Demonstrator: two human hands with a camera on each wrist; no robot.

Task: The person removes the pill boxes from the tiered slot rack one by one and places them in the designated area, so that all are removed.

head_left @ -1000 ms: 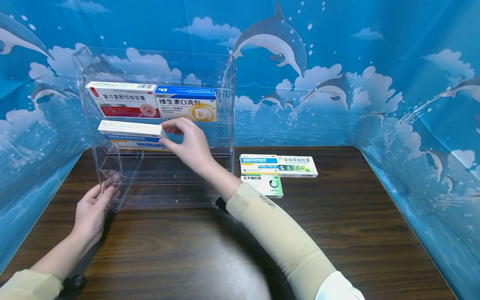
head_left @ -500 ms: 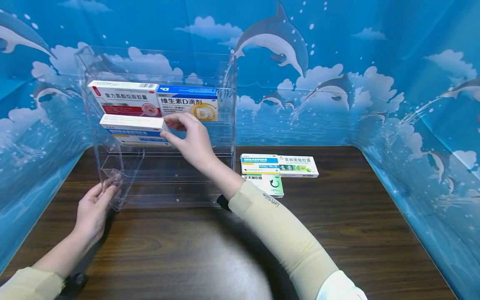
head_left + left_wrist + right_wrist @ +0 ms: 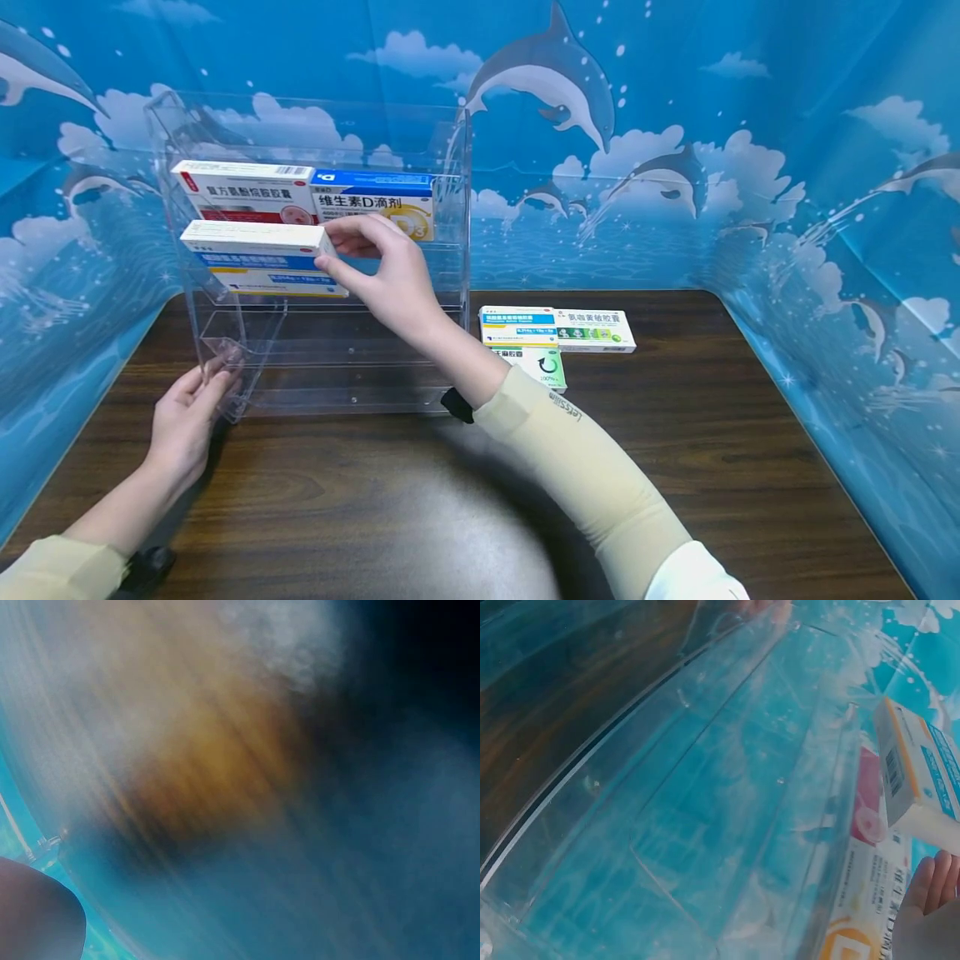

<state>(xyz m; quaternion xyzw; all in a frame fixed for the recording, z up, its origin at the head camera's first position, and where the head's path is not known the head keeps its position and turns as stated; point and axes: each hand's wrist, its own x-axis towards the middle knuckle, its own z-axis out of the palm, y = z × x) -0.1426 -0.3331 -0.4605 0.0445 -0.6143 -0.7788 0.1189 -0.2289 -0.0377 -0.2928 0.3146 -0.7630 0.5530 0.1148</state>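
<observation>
- I get head view bright; glare on desk (image 3: 337, 500), shadow beside it
- left wrist: mostly blur, dark top right
- right wrist: dimmer, soft

Behind the dark wood-grain table (image 3: 750, 467) and along both its sides is a blue backdrop (image 3: 757, 117) printed with dolphins (image 3: 551, 71). A pale sheen (image 3: 480, 500) lies on the table's near part.
</observation>
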